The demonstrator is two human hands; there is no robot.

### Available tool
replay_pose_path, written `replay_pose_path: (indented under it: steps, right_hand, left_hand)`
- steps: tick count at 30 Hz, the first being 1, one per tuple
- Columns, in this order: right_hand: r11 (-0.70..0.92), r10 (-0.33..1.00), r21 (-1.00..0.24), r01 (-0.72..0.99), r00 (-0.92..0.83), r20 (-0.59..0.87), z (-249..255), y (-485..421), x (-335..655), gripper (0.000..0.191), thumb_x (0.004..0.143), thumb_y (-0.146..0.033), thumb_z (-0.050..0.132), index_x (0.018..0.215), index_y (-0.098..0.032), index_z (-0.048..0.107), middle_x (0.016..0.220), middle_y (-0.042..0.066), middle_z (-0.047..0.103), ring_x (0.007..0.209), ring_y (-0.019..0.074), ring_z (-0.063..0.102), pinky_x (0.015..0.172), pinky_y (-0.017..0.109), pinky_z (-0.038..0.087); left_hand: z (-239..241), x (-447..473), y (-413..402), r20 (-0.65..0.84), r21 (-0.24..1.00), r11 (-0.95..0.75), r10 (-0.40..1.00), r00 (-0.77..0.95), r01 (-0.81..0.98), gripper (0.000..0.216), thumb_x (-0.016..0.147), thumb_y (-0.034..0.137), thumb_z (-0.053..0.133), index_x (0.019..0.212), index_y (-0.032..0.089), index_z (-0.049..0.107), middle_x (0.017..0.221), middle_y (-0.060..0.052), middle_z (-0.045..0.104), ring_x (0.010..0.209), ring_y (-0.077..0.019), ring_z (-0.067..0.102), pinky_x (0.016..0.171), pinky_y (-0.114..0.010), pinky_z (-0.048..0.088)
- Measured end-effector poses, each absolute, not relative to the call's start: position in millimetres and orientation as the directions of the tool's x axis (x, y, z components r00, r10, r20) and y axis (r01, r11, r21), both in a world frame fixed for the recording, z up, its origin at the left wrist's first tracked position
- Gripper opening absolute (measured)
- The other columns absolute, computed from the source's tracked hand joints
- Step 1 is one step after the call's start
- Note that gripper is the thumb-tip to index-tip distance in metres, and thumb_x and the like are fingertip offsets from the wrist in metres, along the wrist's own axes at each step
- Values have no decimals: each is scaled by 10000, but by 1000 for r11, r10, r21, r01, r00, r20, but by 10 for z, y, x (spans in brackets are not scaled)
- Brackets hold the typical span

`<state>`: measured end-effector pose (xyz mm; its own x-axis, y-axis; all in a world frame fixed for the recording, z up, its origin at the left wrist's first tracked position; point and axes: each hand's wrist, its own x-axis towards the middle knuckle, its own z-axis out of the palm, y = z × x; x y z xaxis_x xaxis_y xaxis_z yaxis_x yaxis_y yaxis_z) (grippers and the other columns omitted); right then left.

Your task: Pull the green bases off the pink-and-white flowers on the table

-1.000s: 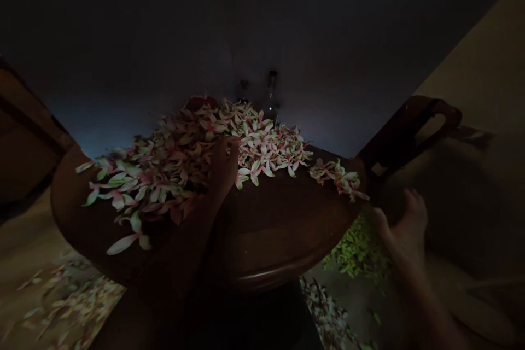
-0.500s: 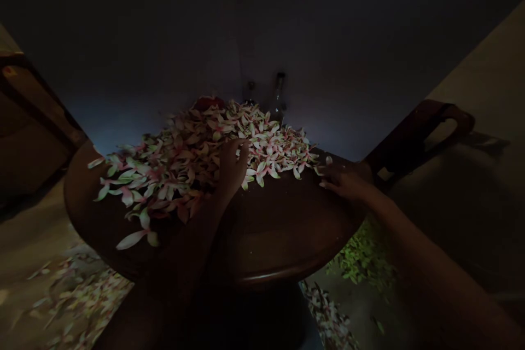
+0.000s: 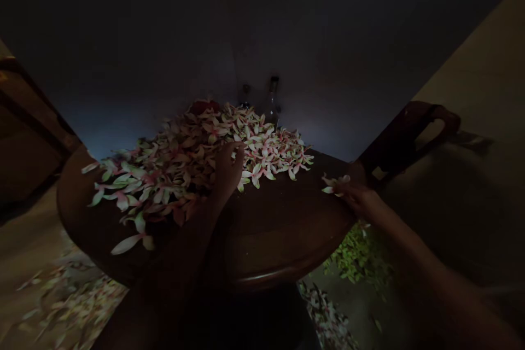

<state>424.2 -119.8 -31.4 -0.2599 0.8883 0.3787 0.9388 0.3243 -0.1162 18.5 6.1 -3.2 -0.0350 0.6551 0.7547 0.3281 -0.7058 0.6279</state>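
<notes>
A wide heap of pale pink-and-white flowers (image 3: 176,158) with green tips covers the back and left of a dark round wooden table (image 3: 262,235). My left hand (image 3: 229,167) rests at the heap's front edge, fingers curled in; a small pale bit shows by the thumb, too dim to name. Over the table's right edge, my right hand (image 3: 356,198) is closed on a pale flower (image 3: 336,184), its petals sticking out past the fingertips. A small whitish piece (image 3: 364,226) shows just below that hand.
Behind the heap stand a clear bottle (image 3: 272,103) with a dark cap and a red object (image 3: 204,106), against the wall. On the floor lie a green heap (image 3: 359,254) at right, pale petals (image 3: 82,298) at left and more petals (image 3: 328,311) below. A dark wooden chair (image 3: 410,134) stands right.
My right hand has drawn back slightly from the heap's right end and now holds a flower. The left hand stays by the heap, and the whole view has shifted a little.
</notes>
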Motion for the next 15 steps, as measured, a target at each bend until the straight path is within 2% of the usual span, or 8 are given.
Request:
replay_pose_path:
  steps: [5, 9, 12, 15]
  right_hand:
    - [204, 866, -199, 958, -82, 493, -540, -1942, 4326, 329, 945, -376, 474, 1188, -251, 657, 1239, 88, 657, 1127, 240, 644, 934, 371, 538]
    - [52, 863, -267, 962, 91, 496, -1090, -2735, 4287, 325, 918, -395, 479, 1154, -289, 677, 1212, 64, 686, 1068, 239, 684, 854, 354, 587]
    - [-39, 846, -372, 927, 229, 481, -1617, -3179, 4109, 316, 867, -446, 469, 989, -323, 733, 974, 54, 754, 852, 249, 740, 676, 352, 624]
    - [-123, 837, -434, 893, 328, 437, -1956, -3221, 3872, 316, 798, -586, 506, 914, -409, 741, 740, 58, 720, 651, 274, 723, 469, 371, 571]
  left_hand:
    - [-30, 188, 65, 757, 625, -705, 653, -38, 334, 228, 970, 344, 465, 985, 217, 654, 1013, -53, 688, 972, -191, 634, 823, -320, 487]
    - [-10, 188, 39, 741, 643, -689, 671, -41, 334, 240, 972, 353, 457, 990, 218, 655, 1021, -59, 688, 962, -192, 631, 794, -313, 492]
    - [2, 186, 22, 734, 653, -681, 677, -54, 332, 250, 975, 363, 454, 1001, 219, 657, 1023, -57, 692, 952, -188, 631, 787, -306, 490]
    - [1, 184, 24, 734, 654, -676, 676, -66, 340, 261, 976, 377, 454, 986, 216, 659, 1016, -57, 696, 960, -187, 632, 801, -306, 489]
